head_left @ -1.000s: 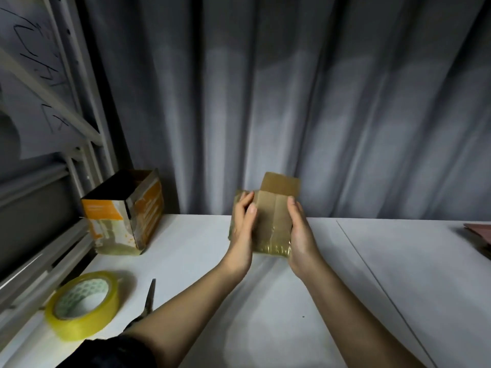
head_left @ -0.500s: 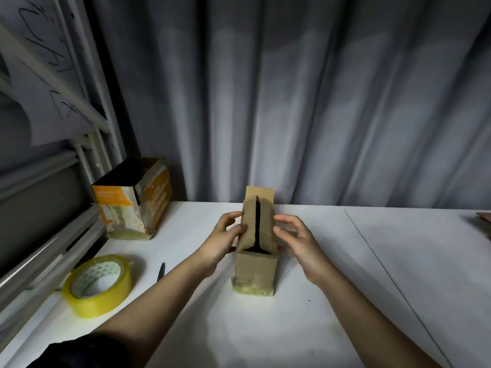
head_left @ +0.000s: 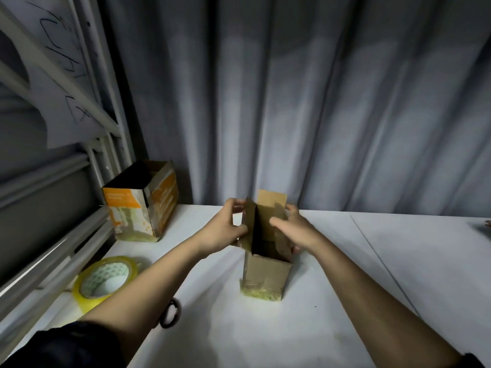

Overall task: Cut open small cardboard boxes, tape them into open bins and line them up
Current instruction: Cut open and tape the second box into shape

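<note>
A small plain brown cardboard box (head_left: 265,270) stands upright on the white worktop (head_left: 265,328), near its middle and in front of the grey pleated curtain (head_left: 318,102). Its top is open: four flaps rise around a dark interior, the far one a paler tan and standing straight, the left and right ones spread apart. Crinkled yellowish tape wraps the base of the box where it meets the worktop.

The left hand (head_left: 225,229) reaches in from the lower left, forearm bare, with a dark sleeve at the frame's bottom edge; its fingers (head_left: 235,205) and thumb pinch the left flap and hold it outward. The right hand (head_left: 295,229) comes from the lower right, its thumb lying over the inner face of the right flap and its fingers curled behind it, so this flap is gripped as well. Both wrists hover just above the box's rim.

There are two boxes in sight: the brown one in hand, and an orange-and-white printed cardboard box (head_left: 140,205) with an open top, standing at the back left corner of the worktop against the grey metal rack (head_left: 66,221). One roll of yellow transparent packing tape (head_left: 105,280) lies flat near the left edge. One black scissor handle loop (head_left: 170,313) shows just beside the left forearm, the blades hidden behind the arm
</note>
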